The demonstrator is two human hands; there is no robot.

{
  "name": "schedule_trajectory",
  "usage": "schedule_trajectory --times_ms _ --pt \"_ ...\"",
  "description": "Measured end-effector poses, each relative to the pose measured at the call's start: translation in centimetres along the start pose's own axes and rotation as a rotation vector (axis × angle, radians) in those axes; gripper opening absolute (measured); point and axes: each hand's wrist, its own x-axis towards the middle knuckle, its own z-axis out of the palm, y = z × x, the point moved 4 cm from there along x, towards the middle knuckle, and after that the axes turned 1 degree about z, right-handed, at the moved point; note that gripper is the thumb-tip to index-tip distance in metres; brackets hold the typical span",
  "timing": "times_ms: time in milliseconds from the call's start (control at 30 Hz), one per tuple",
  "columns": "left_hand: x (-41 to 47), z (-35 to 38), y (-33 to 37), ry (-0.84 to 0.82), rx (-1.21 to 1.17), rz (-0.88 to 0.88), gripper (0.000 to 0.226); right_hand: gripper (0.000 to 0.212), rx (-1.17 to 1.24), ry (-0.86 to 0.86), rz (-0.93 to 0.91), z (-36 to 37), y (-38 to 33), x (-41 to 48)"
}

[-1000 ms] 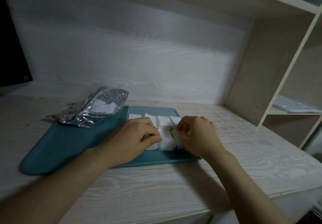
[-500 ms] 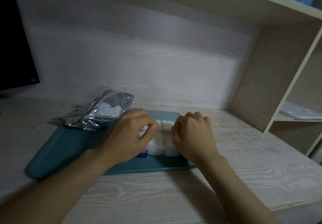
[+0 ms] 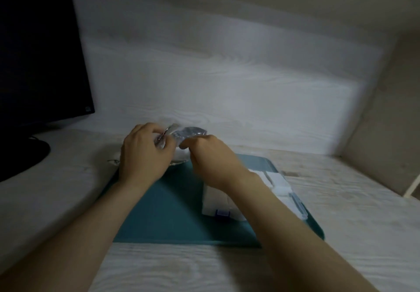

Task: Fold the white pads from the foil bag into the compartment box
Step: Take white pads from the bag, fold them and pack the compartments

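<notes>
The silver foil bag (image 3: 189,132) lies at the far left corner of the teal mat (image 3: 168,210). My left hand (image 3: 145,153) pinches the bag's near edge between thumb and fingers. My right hand (image 3: 209,157) reaches into the bag's mouth, fingers curled; what they hold is hidden. The clear compartment box (image 3: 284,191) sits on the mat's right side with folded white pads in it, partly covered by my right forearm. A small blue latch (image 3: 222,214) shows on its front edge.
A dark monitor (image 3: 41,60) and its round black base (image 3: 20,157) stand at the left on the pale wooden desk (image 3: 181,266). A shelf side panel (image 3: 384,110) rises at the right. The wood-grain back wall is close behind the bag.
Both hands left the compartment box and moved left and back to the foil bag. The left hand took hold of the bag's edge. The camera swung left, bringing the monitor into view.
</notes>
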Motion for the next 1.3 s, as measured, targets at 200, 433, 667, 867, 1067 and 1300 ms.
schedule_trajectory --times_ms 200,433,667,867,1067,1300 --pt "0.6 0.4 -1.6 -0.034 -0.005 -0.029 0.012 0.054 0.022 -0.190 0.010 2.5 0.1 3.1" --pt "0.7 0.2 -1.8 0.019 -0.057 -0.086 0.015 0.033 0.030 -0.211 -0.011 3.6 -0.7 2.6" --pt "0.8 -0.1 -1.4 -0.057 -0.157 -0.182 0.026 0.052 0.006 -0.213 -0.080 3.7 -2.0 1.7" --pt "0.8 -0.3 -1.4 -0.108 -0.137 -0.248 0.027 0.056 -0.118 -0.170 -0.065 4.0 -1.7 1.5" --pt "0.1 0.7 -0.8 -0.231 -0.215 -0.342 0.037 0.039 -0.146 -0.228 -0.059 4.4 -2.2 1.5" --pt "0.5 0.5 -1.4 -0.188 -0.224 -0.343 0.041 0.027 -0.099 -0.065 0.050 3.1 -2.3 1.4"
